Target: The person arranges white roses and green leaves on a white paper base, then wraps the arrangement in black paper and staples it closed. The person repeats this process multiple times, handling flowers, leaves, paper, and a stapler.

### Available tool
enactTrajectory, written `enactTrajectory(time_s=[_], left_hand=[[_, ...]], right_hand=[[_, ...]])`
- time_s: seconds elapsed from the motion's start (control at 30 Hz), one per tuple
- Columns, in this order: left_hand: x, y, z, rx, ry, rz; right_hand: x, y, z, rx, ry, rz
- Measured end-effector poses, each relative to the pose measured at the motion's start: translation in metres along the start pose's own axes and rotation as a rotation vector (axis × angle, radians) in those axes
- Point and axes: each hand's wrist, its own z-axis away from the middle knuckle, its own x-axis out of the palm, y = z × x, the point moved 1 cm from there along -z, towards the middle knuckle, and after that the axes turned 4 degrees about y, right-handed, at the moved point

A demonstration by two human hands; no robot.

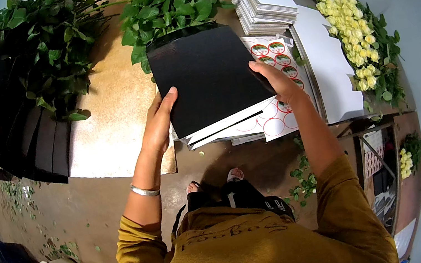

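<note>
Between my two hands is a stack of black cardboard sheets [209,75], glossy on top, with white edges showing along the near side. My left hand [160,122] grips its left edge, thumb on top and fingers hidden beneath. On the right edge my right hand [278,81] holds it the same way, thumb on the black face. Just beyond the stack lies a bunch of green leafy stems [171,6]. A sheet of round red-edged stickers [280,125] lies partly under the stack and my right hand.
At the left, long leafy stems [52,47] lie beside black folded cardboard [40,139] and a tan board [112,115]. White card stacks [266,0] stand at the back right. Pale yellow roses [354,38] lie beyond a white sheet [326,66]. Leaves litter the floor.
</note>
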Motion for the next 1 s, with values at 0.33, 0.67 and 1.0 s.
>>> enactTrajectory(time_s=[0.33,0.67,1.0], left_hand=[[0.003,0.002,-0.001,-0.045,0.034,-0.019],[0.011,-0.003,0.004,-0.033,0.137,-0.023],[0.012,-0.003,0.008,-0.070,0.172,-0.074]], right_hand=[[-0.017,0.031,-0.021,-0.182,-0.005,0.273],[-0.005,0.008,-0.011,-0.198,-0.045,0.471],[-0.009,0.027,-0.024,-0.167,-0.025,0.508]])
